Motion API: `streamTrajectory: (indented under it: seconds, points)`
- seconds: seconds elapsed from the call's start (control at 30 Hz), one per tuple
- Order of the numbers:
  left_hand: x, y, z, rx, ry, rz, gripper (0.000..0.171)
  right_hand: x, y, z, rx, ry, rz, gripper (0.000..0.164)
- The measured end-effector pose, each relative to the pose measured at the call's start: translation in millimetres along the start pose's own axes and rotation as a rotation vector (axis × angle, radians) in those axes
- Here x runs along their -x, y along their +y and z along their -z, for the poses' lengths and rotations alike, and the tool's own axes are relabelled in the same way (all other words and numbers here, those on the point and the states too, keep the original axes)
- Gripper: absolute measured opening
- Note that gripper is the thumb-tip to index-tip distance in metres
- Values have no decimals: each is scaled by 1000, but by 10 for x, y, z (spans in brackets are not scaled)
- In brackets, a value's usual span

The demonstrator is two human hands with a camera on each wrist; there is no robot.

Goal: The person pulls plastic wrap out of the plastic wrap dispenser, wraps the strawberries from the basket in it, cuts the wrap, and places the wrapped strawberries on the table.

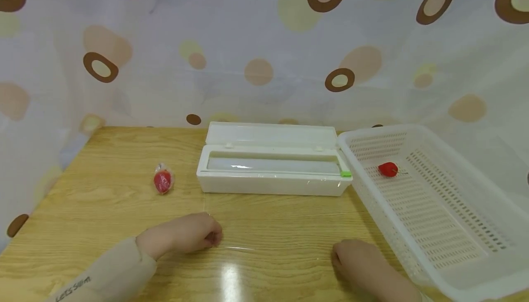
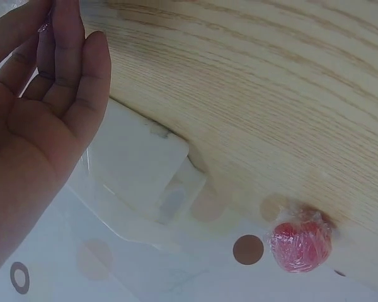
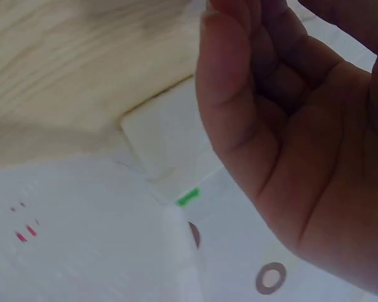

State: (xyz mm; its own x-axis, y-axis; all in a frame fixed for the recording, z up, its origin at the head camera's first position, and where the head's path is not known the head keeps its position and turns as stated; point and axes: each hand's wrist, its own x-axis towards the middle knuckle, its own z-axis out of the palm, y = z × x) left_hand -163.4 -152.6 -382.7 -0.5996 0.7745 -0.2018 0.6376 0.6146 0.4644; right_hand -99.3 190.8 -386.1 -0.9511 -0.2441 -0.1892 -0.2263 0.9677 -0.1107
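Observation:
A white cling film box (image 1: 274,182) stands at the back with its lid raised and a roll inside. A nearly invisible sheet of cling film (image 1: 239,248) stretches from its front toward both hands, showing only as faint edges and glints. My left hand (image 1: 194,233) pinches the sheet near its left corner; in the left wrist view a shiny bit of film (image 2: 44,27) shows at the fingertips. The right hand (image 1: 359,263) has curled fingers at the sheet's right corner, its fingertips mostly hidden. Left of the box lies a red item wrapped in film (image 1: 163,181).
A white perforated plastic basket (image 1: 413,247) stands along the right, close to the right hand. Inside it lies a small red pepper-like item (image 1: 388,169) with a thin stem. A green slider (image 1: 346,174) sits at the box's right end. A spotted curtain (image 1: 256,40) hangs behind the wooden table (image 1: 103,164).

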Motion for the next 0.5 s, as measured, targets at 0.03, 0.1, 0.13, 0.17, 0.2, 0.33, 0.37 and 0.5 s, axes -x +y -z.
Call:
streamTrajectory:
  seconds: [0.03, 0.1, 0.13, 0.17, 0.2, 0.33, 0.37, 0.5]
  points:
    - [-3, -2, -1, -7, 4, -5, 12, 32, -9, 32, 6, -12, -4, 27]
    - [-4, -1, 0, -21, 17, -18, 12, 107, -39, 126, 13, -21, 1, 23]
    - [-4, -3, -1, -27, 23, -24, 12, 148, -49, 191, 30, -11, 17, 20]
    - [-3, -6, -3, -28, 27, -27, 13, 190, -55, 270, 52, 0, 38, 17]
    - [-2, -11, -6, -26, 32, -33, 13, 230, -52, 357, 72, 20, 62, 16]
    - [6, -29, -31, 5, 32, -25, 14, 323, 37, 827, 148, 111, 98, 17]
    - [7, -31, -37, 16, 30, -21, 15, 312, 84, 968, 155, 117, 86, 17]
    - [-16, -24, -49, 17, 42, -22, 15, 94, 373, 1518, 153, 99, 13, 24]
